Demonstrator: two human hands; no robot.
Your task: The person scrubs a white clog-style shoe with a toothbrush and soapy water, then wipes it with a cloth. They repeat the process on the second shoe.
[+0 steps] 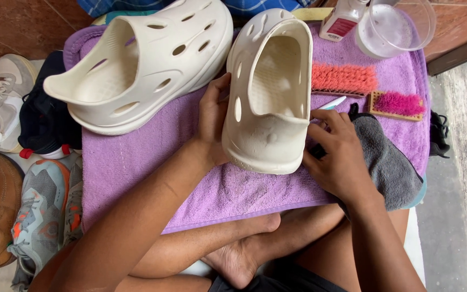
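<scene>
The left hand grasps the cream clog; the right hand grips a grey cloth, fingertips hidden, over a purple towel by a tiled floor

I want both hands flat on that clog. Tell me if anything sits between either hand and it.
Left hand: nothing in between; it lies straight against the side of the clog. Right hand: a grey cloth is under it, and a pale handle pokes out near its fingertips, which reach the clog's heel edge.
</scene>
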